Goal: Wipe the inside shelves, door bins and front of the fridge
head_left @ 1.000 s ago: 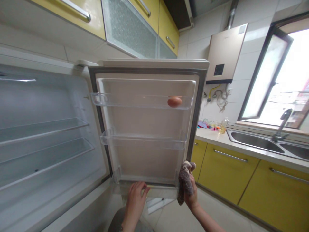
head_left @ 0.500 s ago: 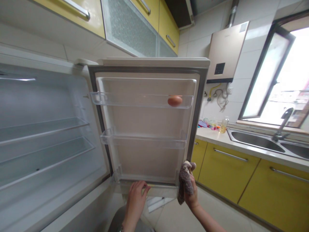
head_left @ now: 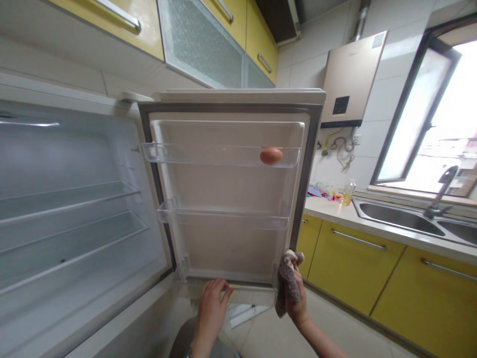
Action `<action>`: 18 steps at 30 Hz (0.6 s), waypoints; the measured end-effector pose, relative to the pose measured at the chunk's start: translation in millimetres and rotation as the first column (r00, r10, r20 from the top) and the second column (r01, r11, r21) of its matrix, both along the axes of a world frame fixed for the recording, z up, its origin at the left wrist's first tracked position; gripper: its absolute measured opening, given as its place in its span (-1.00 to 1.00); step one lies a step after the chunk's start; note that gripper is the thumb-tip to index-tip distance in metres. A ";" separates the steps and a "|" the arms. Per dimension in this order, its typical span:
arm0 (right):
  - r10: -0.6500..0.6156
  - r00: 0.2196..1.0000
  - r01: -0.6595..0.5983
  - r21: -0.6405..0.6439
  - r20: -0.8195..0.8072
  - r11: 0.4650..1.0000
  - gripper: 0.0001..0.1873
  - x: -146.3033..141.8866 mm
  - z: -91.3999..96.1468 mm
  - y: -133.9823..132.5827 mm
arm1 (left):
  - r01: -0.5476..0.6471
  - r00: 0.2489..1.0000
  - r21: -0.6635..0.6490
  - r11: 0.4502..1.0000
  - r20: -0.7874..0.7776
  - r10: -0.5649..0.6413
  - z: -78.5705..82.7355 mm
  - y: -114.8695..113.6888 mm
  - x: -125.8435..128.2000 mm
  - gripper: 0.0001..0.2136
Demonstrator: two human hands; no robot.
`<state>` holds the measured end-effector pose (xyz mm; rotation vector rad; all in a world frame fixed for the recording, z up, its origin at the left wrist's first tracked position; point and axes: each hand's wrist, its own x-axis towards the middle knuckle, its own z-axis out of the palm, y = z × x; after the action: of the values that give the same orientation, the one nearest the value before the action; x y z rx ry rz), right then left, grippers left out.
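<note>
The fridge door [head_left: 229, 186] stands swung open in front of me, with clear door shelves on its inner side. My left hand [head_left: 215, 301] is closed over the front rim of the lowest clear door shelf [head_left: 253, 295]. A bunched grey-brown cloth [head_left: 287, 281] is gripped in my right hand [head_left: 299, 303], at the right end of that same shelf, beside the door's edge. On the top door shelf [head_left: 208, 154] sits a brown egg [head_left: 271, 155], toward the right. The middle door shelf [head_left: 223, 219] holds nothing I can see.
To the left is the fridge interior with glass shelves [head_left: 70, 194]. Yellow cabinets [head_left: 350, 266] and a sink [head_left: 395, 214] run along the right, with a bottle of yellowish liquid [head_left: 347, 194] on the counter. A water heater [head_left: 354, 77] hangs above. White pieces [head_left: 246, 313] show below the door.
The view has shifted slightly, so everything sits a little further right. Both hands keep their places on the shelf and cloth, with hardly any movement.
</note>
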<state>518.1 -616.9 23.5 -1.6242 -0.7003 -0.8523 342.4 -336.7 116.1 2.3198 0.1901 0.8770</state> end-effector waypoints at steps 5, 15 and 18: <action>-0.041 0.997 0.045 -0.063 0.064 0.997 -0.51 -0.3 1.5 0.4 | 0.008 1.000 -0.014 1.000 -0.006 -0.008 -2.3 1.0 0.7 -0.80; -0.042 0.997 0.048 -0.093 0.058 0.995 -0.58 -12.1 38.4 1.8 | -0.013 1.000 0.005 1.000 -0.001 0.013 2.7 -5.3 -0.1 -0.84; -0.051 0.999 0.051 -0.034 0.015 0.998 -0.59 -11.9 61.0 6.3 | -0.014 1.000 0.001 1.000 -0.014 0.014 2.2 -6.7 3.2 -0.87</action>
<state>506.2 -610.6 84.4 -1.6740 -0.6887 -0.8936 345.6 -343.4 118.3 2.3281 0.2124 0.8685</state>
